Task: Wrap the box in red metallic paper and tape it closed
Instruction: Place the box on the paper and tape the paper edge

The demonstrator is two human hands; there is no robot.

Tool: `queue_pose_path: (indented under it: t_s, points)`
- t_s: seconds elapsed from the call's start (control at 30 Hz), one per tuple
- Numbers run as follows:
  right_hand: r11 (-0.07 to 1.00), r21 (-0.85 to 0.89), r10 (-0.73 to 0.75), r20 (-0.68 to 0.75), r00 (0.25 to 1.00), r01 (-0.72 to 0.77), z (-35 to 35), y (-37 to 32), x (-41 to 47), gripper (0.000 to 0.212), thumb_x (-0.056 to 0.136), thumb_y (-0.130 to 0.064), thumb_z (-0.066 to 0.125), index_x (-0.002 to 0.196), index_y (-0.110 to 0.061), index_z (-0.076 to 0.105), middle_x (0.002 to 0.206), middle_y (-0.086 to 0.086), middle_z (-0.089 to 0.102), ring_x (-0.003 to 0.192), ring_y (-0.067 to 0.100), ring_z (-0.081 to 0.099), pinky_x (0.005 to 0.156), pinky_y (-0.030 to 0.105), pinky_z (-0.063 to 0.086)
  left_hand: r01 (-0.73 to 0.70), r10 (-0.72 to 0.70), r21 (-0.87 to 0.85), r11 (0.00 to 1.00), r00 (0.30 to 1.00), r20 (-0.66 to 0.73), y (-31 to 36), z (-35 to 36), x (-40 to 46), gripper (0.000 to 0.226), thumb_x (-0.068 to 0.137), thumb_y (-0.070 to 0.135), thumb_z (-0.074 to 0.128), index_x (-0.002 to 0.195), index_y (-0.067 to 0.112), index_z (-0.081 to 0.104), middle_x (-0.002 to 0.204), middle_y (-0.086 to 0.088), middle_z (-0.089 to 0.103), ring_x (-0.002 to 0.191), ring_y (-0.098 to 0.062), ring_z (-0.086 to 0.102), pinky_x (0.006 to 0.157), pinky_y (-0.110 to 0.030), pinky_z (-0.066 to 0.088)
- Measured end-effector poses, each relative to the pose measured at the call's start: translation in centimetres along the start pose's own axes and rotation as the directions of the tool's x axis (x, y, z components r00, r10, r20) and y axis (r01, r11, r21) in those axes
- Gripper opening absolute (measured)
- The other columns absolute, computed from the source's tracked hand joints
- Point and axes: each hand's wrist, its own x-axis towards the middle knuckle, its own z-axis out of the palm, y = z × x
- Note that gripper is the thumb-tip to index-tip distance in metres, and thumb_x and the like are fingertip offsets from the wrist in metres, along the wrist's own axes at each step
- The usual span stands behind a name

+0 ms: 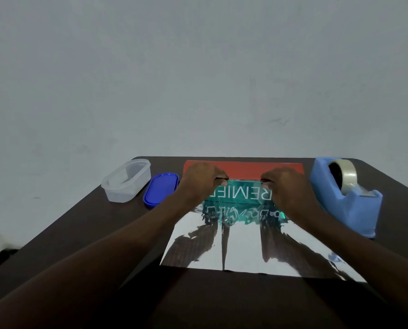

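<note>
- A clear plastic container (126, 180) is sitting at about ten o'clock on the dark tabletop (79, 231), its blue lid (160, 189) lying just beside it; both are well clear of the work.
- The left hand (201, 179) is curling over the far top edge of the teal box (238, 194), fingers pinching the red fold of paper down against it.
- The box is lying at twelve o'clock, flat on the sheet of red metallic paper (245, 245), whose silver underside is facing up and spreading toward six o'clock; it looks light and rigid, best held by its long edges.
- The paper seems thin, slick and quick to crease, so it is likely wanting taut, even pulls from its free near edge.
- The right hand (284, 184) is gripping the same far edge, mirroring the left, the two hands apart along the box.
- A blue tape dispenser (345, 195) is standing at two o'clock, near the sheet's right edge, within easy reach.
- Open tabletop is lying at six o'clock; the sheet's far edge is nearly reaching the tabletop's rim at the wall.
</note>
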Motion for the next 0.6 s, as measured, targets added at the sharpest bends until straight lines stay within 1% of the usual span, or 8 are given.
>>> queue_pose_path:
  t_s: [0.07, 0.1, 0.2, 0.3, 0.37, 0.47, 0.53, 0.6]
  points:
    - [1.0, -0.018, -0.001, 0.001, 1.0, 0.001, 0.3, 0.4, 0.2, 0.026, 0.078, 0.005, 0.064, 0.086, -0.017, 0.076, 0.08, 0.0, 0.072, 0.072, 0.02, 0.061, 0.067, 0.036, 0.056, 0.009, -0.009, 0.008, 1.0, 1.0, -0.002, 0.1, 0.0, 0.0, 0.02, 0.094, 0.036, 0.061, 0.104, 0.028, 0.077, 0.094, 0.01, 0.076, 0.086, -0.012, 0.069, 0.079, -0.034, 0.054]
    - [1.0, -0.011, 0.007, -0.006, 1.0, -0.007, 0.3, 0.4, 0.3, 0.027, 0.078, 0.005, 0.064, 0.087, -0.017, 0.077, 0.08, 0.0, 0.073, 0.072, 0.021, 0.062, 0.068, 0.036, 0.056, 0.014, -0.014, 0.013, 1.0, 1.0, -0.001, 0.2, 0.0, 0.0, 0.02, 0.094, 0.037, 0.061, 0.103, 0.029, 0.077, 0.093, 0.01, 0.076, 0.085, -0.011, 0.069, 0.078, -0.034, 0.054]
    - [0.999, 0.026, 0.028, -0.032, 0.999, -0.027, 0.0, 0.1, 0.3, 0.024, 0.077, 0.002, 0.068, 0.088, -0.017, 0.077, 0.08, 0.002, 0.074, 0.071, 0.023, 0.064, 0.068, 0.037, 0.057, 0.018, -0.018, 0.013, 1.0, 1.0, -0.022, 0.3, -0.1, -0.1, 0.019, 0.095, 0.038, 0.06, 0.102, 0.03, 0.076, 0.093, 0.012, 0.076, 0.084, -0.01, 0.068, 0.078, -0.03, 0.052]
    - [0.998, 0.062, 0.019, -0.054, 0.998, -0.016, -0.2, 0.1, 0.2, 0.023, 0.08, 0.003, 0.065, 0.088, -0.014, 0.078, 0.081, 0.005, 0.074, 0.071, 0.024, 0.064, 0.068, 0.038, 0.056, 0.003, -0.001, 0.03, 1.0, 0.996, -0.087, 0.5, -0.2, -0.3, 0.018, 0.094, 0.037, 0.061, 0.1, 0.03, 0.077, 0.093, 0.012, 0.075, 0.082, -0.009, 0.066, 0.07, -0.023, 0.044]
    - [0.998, 0.071, 0.008, -0.066, 0.998, -0.003, -0.2, 0.0, 0.2, 0.02, 0.083, 0.002, 0.064, 0.086, -0.013, 0.078, 0.079, 0.005, 0.073, 0.069, 0.024, 0.063, 0.066, 0.038, 0.056, -0.012, 0.018, 0.046, 0.999, 0.993, -0.116, 0.6, -0.2, -0.4, 0.017, 0.094, 0.034, 0.062, 0.096, 0.027, 0.077, 0.089, 0.01, 0.074, 0.078, -0.009, 0.064, 0.066, -0.022, 0.038]
    - [0.999, 0.045, -0.002, -0.071, 0.997, 0.005, -0.1, 0.2, 0.3, 0.019, 0.082, 0.001, 0.066, 0.083, -0.014, 0.077, 0.075, 0.004, 0.072, 0.067, 0.023, 0.062, 0.063, 0.036, 0.055, -0.018, 0.028, 0.071, 0.997, 0.989, -0.144, 1.0, 0.0, -0.5, 0.014, 0.092, 0.031, 0.065, 0.091, 0.025, 0.077, 0.084, 0.009, 0.071, 0.075, -0.011, 0.063, 0.062, -0.024, 0.042]
    - [1.0, 0.002, -0.007, -0.067, 0.998, 0.007, 0.1, 0.4, 0.3, 0.02, 0.079, 0.003, 0.066, 0.079, -0.014, 0.077, 0.071, 0.001, 0.07, 0.064, 0.02, 0.059, 0.06, 0.034, 0.053, -0.026, 0.037, 0.074, 0.997, 0.988, -0.152, 1.1, 0.2, -0.6, 0.013, 0.091, 0.029, 0.065, 0.091, 0.024, 0.077, 0.084, 0.009, 0.07, 0.076, -0.011, 0.064, 0.062, -0.025, 0.044]
    - [0.999, -0.027, -0.036, -0.086, 0.996, 0.034, 0.2, 0.5, 0.2, 0.02, 0.079, 0.004, 0.066, 0.076, -0.013, 0.076, 0.067, 0.001, 0.067, 0.061, 0.02, 0.055, 0.058, 0.032, 0.051, -0.033, 0.044, 0.079, 0.996, 0.988, -0.146, 1.3, 0.2, -0.7, 0.014, 0.092, 0.029, 0.065, 0.094, 0.023, 0.077, 0.087, 0.008, 0.07, 0.077, -0.012, 0.063, 0.062, -0.024, 0.041]
